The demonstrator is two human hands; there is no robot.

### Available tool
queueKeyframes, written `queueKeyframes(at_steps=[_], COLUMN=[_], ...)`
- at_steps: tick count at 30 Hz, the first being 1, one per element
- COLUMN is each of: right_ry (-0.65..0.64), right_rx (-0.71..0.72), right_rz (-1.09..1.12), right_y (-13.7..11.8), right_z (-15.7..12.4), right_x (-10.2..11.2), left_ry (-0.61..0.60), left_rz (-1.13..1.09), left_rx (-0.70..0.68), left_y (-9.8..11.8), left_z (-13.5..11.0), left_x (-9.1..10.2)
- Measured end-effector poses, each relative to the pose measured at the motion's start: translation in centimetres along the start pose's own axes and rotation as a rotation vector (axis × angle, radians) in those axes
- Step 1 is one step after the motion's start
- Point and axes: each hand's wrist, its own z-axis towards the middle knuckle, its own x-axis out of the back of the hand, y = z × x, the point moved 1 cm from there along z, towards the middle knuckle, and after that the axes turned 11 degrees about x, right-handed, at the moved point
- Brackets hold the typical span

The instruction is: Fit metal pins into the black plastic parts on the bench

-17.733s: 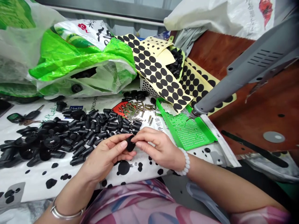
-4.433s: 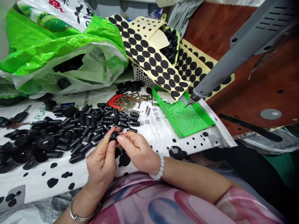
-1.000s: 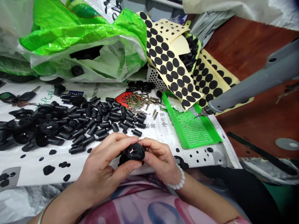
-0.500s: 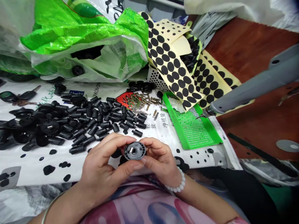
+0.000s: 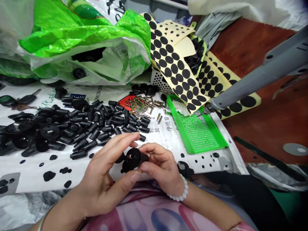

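**Black knob being pinched from one side, its wide end uncovered**

Right hand: thumb and fingers are grasping the black knob by its narrower end. This hold is apparently keeping the wide end free, so that a small bright glint there is showing toward the left fingers. Left hand: its fingers are standing parted, fingertips above the wide end and thumb below, seemingly framing the piece rather than clasping it; whether the thumb is touching it, one cannot tell.

Just beyond the left fingertips, a heap of black parts is spreading leftward, presumably lying there for easy reach. Past the heap's near right edge, metal clips are lying in a loose scatter, apart from the black pieces.

Beyond the right fingers, to their right, a green tray is holding tiny silvery pieces in rows, probably to keep them singly spaced. A grey power driver is slanting in from the right, its tip reaching over the tray, likely for nearness to those pieces.

Farthest from the fingers, a dotted sticker sheet is overhanging the tray's far end, and a green bag is gaping toward the heap.
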Motion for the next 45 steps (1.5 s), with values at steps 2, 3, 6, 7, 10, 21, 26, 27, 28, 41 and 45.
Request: queueKeyframes(at_steps=[2, 3, 6, 7, 10, 21, 26, 27, 28, 41, 45], right_ry=[0.000, -0.001, 0.020, 0.037, 0.071, -0.007, -0.023, -0.026, -0.039, -0.026, -0.001], right_rx=[-0.043, -0.061, -0.085, -0.079, -0.022, 0.197, -0.051, -0.096, -0.144, -0.083, 0.109], right_rz=[0.105, 0.149, 0.184, 0.166, 0.061, -0.214, 0.053, 0.086, 0.106, 0.013, -0.277], right_y=[0.3, 0.5, 0.9, 0.9, 0.8, 0.3, 0.8, 0.8, 0.8, 0.8, 0.5], right_z=[0.0, 0.0, 0.0, -0.1, -0.1, -0.5, -0.6, -0.5, -0.5, -0.9, -1.0], right_x=[0.2, 0.3, 0.5, 0.6, 0.5, 0.8, 1.4, 1.6, 1.7, 1.5, 1.3], left_ry=[-0.054, -0.060, -0.017, 0.020, 0.136, 0.162, 0.097, 0.090, 0.084, 0.094, 0.123], left_rz=[0.012, 0.024, 0.036, 0.040, 0.077, 0.200, 0.205, 0.197, 0.188, 0.113, 0.200], left_rx=[0.012, 0.020, 0.033, 0.036, 0.060, 0.101, 0.099, 0.111, 0.122, 0.153, 0.123], left_y=[-0.2, -0.3, -0.4, -0.4, -0.3, 1.1, 0.9, 0.8, 0.7, 0.4, 0.5], left_z=[-0.3, -0.3, -0.3, -0.2, 0.1, 0.9, 0.9, 0.8, 0.8, 0.6, 0.6], left_x=[0.1, 0.1, 0.0, 0.0, -0.2, -0.7, -0.5, -0.5, -0.5, -0.6, -0.8])
